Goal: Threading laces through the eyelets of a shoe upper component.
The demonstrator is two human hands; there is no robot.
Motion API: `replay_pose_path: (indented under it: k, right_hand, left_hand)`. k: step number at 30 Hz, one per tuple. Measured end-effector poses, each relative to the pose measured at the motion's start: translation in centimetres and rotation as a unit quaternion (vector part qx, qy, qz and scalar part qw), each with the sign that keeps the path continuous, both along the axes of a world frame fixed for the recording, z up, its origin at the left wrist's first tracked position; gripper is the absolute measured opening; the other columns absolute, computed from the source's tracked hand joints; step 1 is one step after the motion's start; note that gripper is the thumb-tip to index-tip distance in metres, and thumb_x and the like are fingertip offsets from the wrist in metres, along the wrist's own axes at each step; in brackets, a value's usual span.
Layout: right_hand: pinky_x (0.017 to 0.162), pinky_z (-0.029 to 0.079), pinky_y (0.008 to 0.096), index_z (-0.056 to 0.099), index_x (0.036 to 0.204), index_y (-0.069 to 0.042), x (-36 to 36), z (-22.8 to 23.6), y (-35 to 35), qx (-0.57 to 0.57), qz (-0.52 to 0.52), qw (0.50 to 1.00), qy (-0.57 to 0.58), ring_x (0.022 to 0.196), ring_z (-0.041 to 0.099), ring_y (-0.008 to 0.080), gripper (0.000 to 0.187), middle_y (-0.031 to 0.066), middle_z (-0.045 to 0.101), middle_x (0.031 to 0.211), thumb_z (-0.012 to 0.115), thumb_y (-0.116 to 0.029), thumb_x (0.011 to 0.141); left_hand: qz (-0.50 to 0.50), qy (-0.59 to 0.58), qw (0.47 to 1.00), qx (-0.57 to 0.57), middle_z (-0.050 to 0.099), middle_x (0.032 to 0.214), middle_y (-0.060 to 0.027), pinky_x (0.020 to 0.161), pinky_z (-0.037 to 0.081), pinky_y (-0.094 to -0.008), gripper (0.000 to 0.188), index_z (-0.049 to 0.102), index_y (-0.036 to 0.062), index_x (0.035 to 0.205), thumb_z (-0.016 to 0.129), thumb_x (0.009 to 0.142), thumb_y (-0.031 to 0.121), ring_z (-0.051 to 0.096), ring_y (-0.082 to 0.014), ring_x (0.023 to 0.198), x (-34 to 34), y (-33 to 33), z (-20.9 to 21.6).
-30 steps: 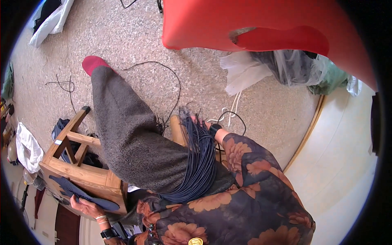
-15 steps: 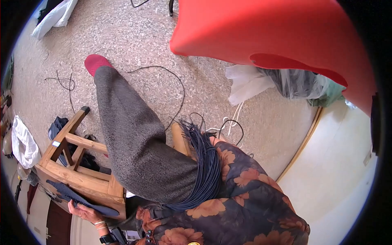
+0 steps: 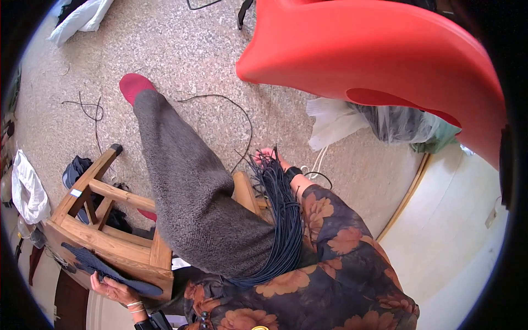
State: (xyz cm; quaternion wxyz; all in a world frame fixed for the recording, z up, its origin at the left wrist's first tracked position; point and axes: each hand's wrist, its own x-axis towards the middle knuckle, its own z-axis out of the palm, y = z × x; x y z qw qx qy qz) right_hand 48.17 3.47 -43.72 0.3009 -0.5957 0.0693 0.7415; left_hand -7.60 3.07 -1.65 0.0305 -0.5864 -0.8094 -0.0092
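Observation:
My left hand grips a flat, dark blue piece shaped like a shoe sole, which lies against the side of an overturned wooden stool. A thick bundle of dark blue cords drapes over my bent leg, its cut ends toward the floor. My right hand is at those ends, partly hidden behind the strands, with its fingers curled in among them. Exactly how many strands it holds does not show. A loose dark cord curves over the floor close to that hand.
A big red plastic seat fills the upper right, with plastic bags beneath it. White bags and a dark cap lie at the left. Another thin cord is on the speckled floor. A pale wall stands at right.
My right hand has come forward from behind the cord bundle to its cut ends and shows more. The left hand stays on the sole-shaped piece. The view has shifted slightly.

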Motion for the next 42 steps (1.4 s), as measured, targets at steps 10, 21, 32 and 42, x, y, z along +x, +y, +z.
replay_pose_path:
  k: [10, 21, 32, 42]
  right_hand:
    - [0.071, 0.054, 0.0385, 0.067, 0.111, -0.002, 2.7, 2.3, 9.9, 0.137, 0.174, 0.907, -0.359, 0.078, 0.068, 0.0308, 0.023, 0.0130, 0.069, 0.085, 0.061, -0.012, 0.090]
    - [0.102, 0.044, 0.0452, 0.065, 0.112, -0.001, 1.2, 3.6, 12.6, 0.150, 0.320, 0.761, -0.544, 0.117, 0.054, 0.0408, 0.033, 0.0237, 0.060, 0.120, 0.063, -0.008, 0.080]
    - [0.075, 0.054, 0.0285, 0.069, 0.100, -0.001, -7.7, 16.6, 23.0, 0.351, 0.306, 0.855, -0.229, 0.086, 0.066, 0.0116, 0.014, 0.0030, 0.068, 0.088, 0.057, -0.002, 0.091]
    - [0.088, 0.052, 0.0289, 0.068, 0.111, 0.000, -16.3, 38.4, 31.9, 0.574, 0.371, 0.699, -0.211, 0.097, 0.064, 0.0126, 0.018, 0.0061, 0.071, 0.104, 0.057, -0.005, 0.098]
  left_hand:
    - [0.015, 0.001, 1.000, 0.001, 0.044, 0.138, -0.0204, 0.111, 0.036, -0.0438, 0.040, 0.043, -0.0034, 0.139, 0.038, 0.107, 0.020, 0.044, -0.0337, 0.130, 0.1, -0.3, 1.3]
    - [0.017, -0.025, 0.999, 0.026, 0.047, 0.137, -0.0211, 0.111, 0.036, -0.0442, 0.038, 0.047, -0.0046, 0.137, 0.039, 0.105, 0.015, 0.045, -0.0347, 0.131, 0.3, -0.1, 0.1]
    - [0.041, -0.088, 0.988, 0.120, 0.054, 0.129, -0.0204, 0.108, 0.039, -0.0416, 0.033, 0.059, -0.0010, 0.127, 0.049, 0.096, 0.001, 0.052, -0.0346, 0.122, 1.5, 0.8, 0.1]
    - [0.085, -0.238, 0.925, 0.283, 0.056, 0.129, -0.0133, 0.098, 0.047, -0.0330, 0.029, 0.059, -0.0052, 0.124, 0.056, 0.104, 0.016, 0.057, -0.0232, 0.114, -0.5, -1.4, 0.5]
